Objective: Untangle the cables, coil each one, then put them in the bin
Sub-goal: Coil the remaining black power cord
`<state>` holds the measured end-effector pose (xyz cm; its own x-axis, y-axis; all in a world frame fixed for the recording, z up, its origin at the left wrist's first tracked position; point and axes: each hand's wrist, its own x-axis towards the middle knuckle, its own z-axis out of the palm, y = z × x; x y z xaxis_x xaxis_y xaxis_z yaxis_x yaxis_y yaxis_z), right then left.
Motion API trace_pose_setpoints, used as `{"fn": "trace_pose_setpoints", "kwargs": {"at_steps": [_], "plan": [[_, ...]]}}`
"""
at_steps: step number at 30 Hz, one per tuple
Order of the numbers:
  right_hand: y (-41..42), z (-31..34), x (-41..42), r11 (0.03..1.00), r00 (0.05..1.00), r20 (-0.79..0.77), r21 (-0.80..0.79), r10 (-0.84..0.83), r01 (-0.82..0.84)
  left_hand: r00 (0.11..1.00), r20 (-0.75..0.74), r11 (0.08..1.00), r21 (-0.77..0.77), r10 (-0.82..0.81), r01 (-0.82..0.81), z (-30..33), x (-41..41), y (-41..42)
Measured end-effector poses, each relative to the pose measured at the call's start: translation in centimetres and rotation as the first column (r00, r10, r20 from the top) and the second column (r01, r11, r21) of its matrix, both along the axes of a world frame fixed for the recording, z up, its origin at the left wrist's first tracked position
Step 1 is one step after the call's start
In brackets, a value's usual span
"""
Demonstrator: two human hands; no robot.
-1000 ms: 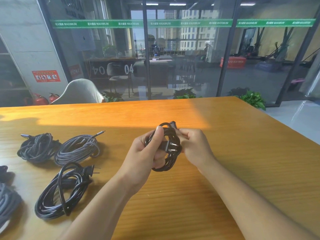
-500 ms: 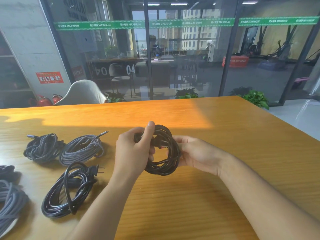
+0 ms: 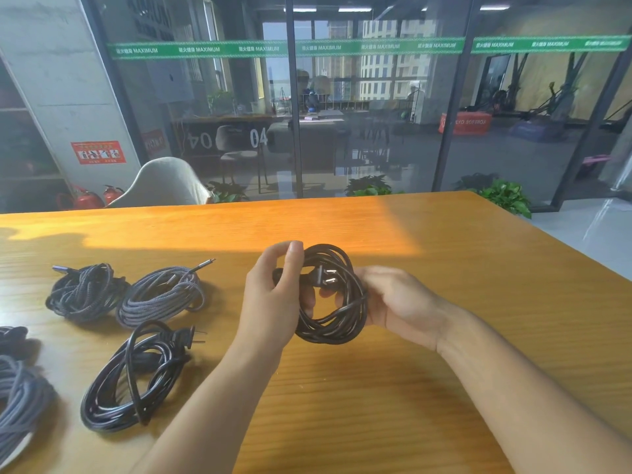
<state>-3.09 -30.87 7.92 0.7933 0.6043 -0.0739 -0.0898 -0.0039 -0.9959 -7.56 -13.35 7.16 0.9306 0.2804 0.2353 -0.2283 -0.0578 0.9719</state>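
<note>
Both hands, left hand (image 3: 273, 299) and right hand (image 3: 396, 302), grip black coil (image 3: 333, 319) above wooden table (image 3: 478, 268); glass wall (image 3: 376, 114) behind, maybe office.

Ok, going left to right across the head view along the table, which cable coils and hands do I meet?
Dark braided coil → grey braided coil → left hand → black power cable coil held in both hands → right hand.

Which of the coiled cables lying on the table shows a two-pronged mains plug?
The smooth black power cable nearest the person, its plug pointing right. The grey braided coil and dark braided coil behind it end in slim connectors.
</note>
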Motion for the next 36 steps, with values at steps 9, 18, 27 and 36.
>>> {"fn": "trace_pose_setpoints", "kwargs": {"at_steps": [9, 18, 27, 36], "plan": [[1.2, -0.9, -0.6, 0.996, 0.975, 0.222, -0.081, -0.029, 0.048, 0.999, -0.034, 1.0, 0.02, 0.009, -0.009, -0.4, 0.4, 1.0], [1.6, -1.8, -0.9, 0.985, 0.985, 0.163, 0.172, -0.059, 0.031, 0.983, -0.095, 0.983, -0.111, -0.158, 0.148, -0.3, 0.2, -0.3], [1.6, -1.5, -0.6, 0.945, 0.995, -0.06, 0.315, -0.077, 0.092, 0.992, 0.051, 0.989, 0.099, -0.117, 0.112, -0.7, 0.1, -0.4], [1.1, -3.2, 0.7, 0.827, 0.576, 0.683, 0.075, -0.45, 0.557, 0.984, 0.113, 0.941, 0.324, -0.138, 0.095, -1.6, 0.4, 0.3]]}}
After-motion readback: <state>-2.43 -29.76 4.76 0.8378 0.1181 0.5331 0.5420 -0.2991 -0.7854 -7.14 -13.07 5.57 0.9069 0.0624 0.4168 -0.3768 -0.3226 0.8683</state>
